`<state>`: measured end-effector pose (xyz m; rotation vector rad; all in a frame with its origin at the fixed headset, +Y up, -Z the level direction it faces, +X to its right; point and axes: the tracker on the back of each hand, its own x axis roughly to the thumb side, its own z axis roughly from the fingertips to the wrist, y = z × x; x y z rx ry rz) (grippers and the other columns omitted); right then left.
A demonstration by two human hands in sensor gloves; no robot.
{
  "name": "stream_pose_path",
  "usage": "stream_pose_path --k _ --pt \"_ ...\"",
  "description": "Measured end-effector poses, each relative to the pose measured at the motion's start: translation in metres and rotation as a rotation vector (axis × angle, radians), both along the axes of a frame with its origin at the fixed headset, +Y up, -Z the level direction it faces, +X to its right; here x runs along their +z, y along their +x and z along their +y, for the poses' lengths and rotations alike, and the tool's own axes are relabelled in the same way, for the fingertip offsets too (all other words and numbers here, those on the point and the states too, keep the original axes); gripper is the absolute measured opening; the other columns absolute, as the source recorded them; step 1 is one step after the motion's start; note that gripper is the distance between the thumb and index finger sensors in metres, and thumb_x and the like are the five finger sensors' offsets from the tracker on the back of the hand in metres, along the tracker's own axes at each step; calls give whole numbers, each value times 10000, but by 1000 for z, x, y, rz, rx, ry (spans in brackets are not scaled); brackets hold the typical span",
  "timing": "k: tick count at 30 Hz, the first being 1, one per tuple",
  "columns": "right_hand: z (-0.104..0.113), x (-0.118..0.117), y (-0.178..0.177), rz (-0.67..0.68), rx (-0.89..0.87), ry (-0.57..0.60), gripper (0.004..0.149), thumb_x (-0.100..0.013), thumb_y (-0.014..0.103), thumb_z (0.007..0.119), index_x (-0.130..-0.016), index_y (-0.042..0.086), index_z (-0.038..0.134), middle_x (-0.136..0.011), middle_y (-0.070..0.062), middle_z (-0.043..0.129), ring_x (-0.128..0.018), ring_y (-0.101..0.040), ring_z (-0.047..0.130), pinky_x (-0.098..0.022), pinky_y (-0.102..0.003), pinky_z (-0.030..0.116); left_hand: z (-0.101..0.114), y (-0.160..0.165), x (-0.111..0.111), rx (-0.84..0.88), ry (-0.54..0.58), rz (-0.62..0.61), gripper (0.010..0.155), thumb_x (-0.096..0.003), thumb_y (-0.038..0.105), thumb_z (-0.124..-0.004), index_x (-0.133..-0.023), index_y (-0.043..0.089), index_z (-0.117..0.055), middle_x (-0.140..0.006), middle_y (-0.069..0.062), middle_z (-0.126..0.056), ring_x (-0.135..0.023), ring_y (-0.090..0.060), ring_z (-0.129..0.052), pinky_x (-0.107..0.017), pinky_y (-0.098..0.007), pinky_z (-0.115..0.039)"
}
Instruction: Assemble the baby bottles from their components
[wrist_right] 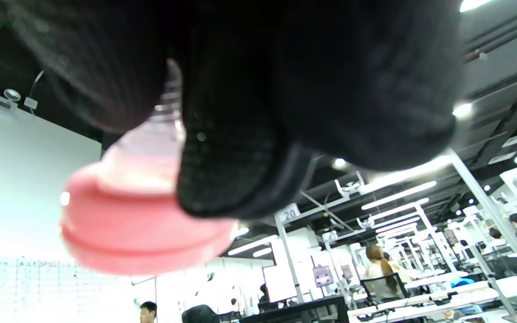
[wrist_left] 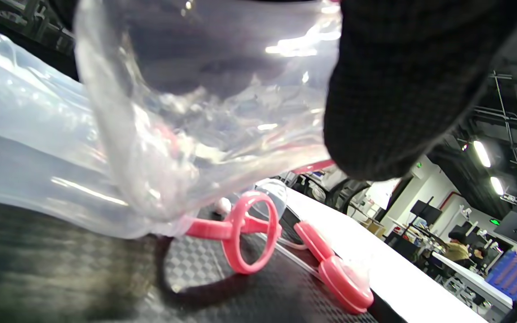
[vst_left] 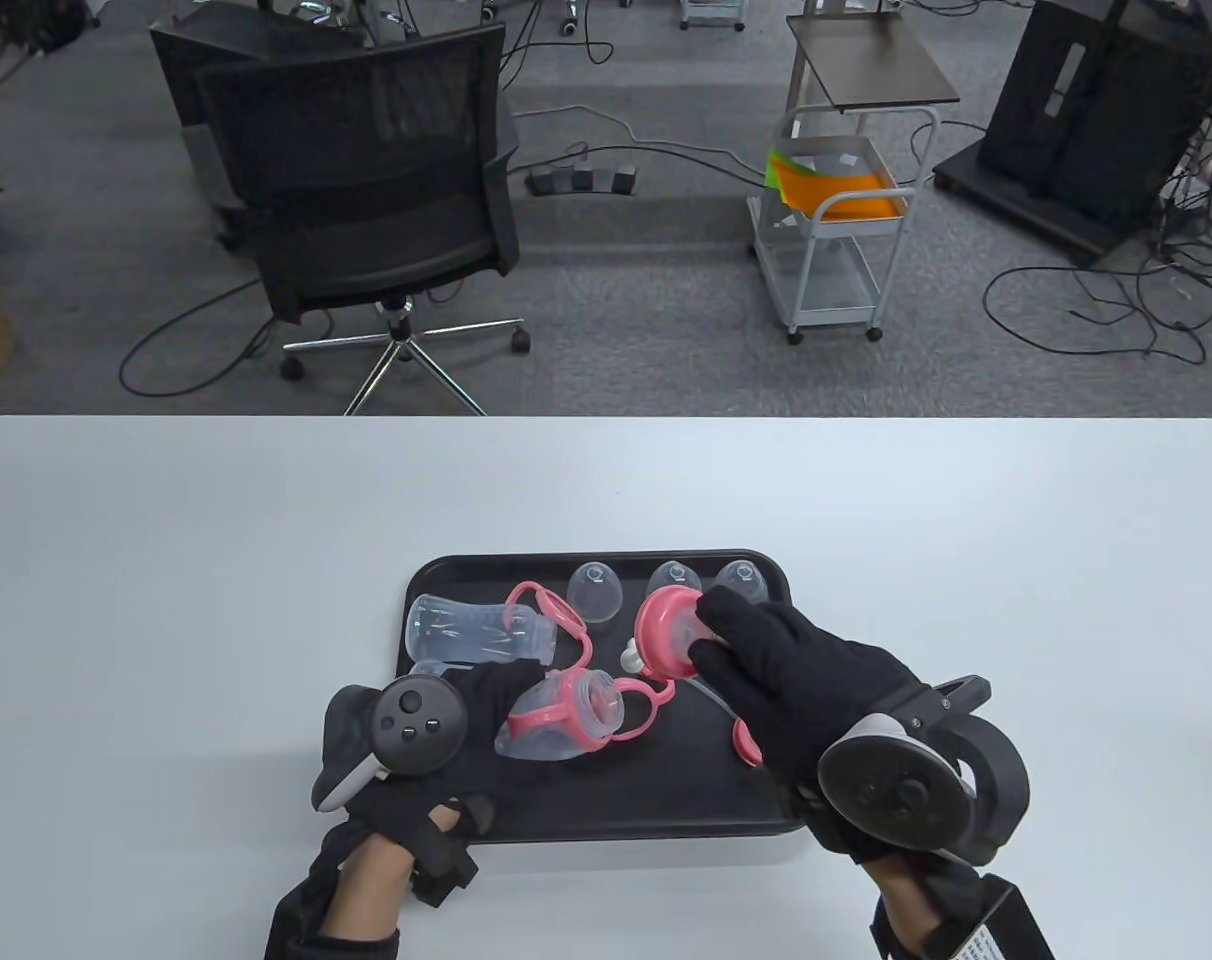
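On the black tray (vst_left: 666, 800), my left hand (vst_left: 486, 700) grips a clear bottle with a pink handle ring (vst_left: 566, 715), tilted with its open mouth toward the right; the left wrist view shows its clear body (wrist_left: 151, 134) close up. My right hand (vst_left: 736, 650) holds a pink screw collar with a clear nipple (vst_left: 666, 628) just above and to the right of that mouth; it also shows in the right wrist view (wrist_right: 142, 224). A second clear bottle (vst_left: 471, 630) with a pink handle ring (vst_left: 556, 615) lies on the tray's left.
Three clear dome caps (vst_left: 594, 590) stand along the tray's far edge. A straw with a pink piece (vst_left: 741, 735) lies under my right hand, and a small white part (vst_left: 630, 657) sits mid-tray. The white table (vst_left: 166, 560) surrounds the tray.
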<state>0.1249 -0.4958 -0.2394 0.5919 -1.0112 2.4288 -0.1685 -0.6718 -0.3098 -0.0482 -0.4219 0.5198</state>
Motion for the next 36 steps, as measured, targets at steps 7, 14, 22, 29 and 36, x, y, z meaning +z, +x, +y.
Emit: stream_pose_path --k 7,14,22,29,36 --pt "-3 7 -15 28 46 9 457 -364 424 922 -749 182 964 -528 -33 1079 -217 -88 1138 -53 -215 1018 -1 9 1 46 -55 -94 985 -300 606 -1113 -1087 256 -637 -1049 -28 -749 -966 -368 -793 -756 -654 -576" --pt "-2 10 -17 37 52 16 456 -364 424 921 -748 182 965 -528 -32 1080 -218 -90 1139 -54 -218 1018 -2 6 0 40 -82 -92 984 -302 590 -1118 -1091 264 -629 -1060 -24 -736 -979 -377 -774 -762 -656 -564" --pt "1 13 -14 37 45 21 459 -364 425 920 -750 182 964 -529 -31 1080 -220 -91 1139 -56 -218 1017 -5 -1 -3 41 -99 -72 980 -308 570 -1122 -1095 273 -621 -1071 -20 -723 -990 -390 -756 -761 -660 -557" --pt "-3 10 -21 45 66 8 459 -364 426 919 -751 182 964 -531 -32 1079 -222 -91 1139 -57 -219 1018 -6 1 -3 73 -80 -87 983 -310 589 -1112 -1097 265 -619 -1066 -23 -731 -989 -371 -768 -758 -658 -565" --pt "-12 0 -26 45 100 -38 462 -364 426 917 -754 182 962 -534 -32 1078 -225 -94 1139 -59 -222 1018 -5 -2 -3 172 -44 -91 985 -312 599 -1104 -1097 257 -617 -1063 -27 -730 -981 -363 -781 -756 -663 -564"
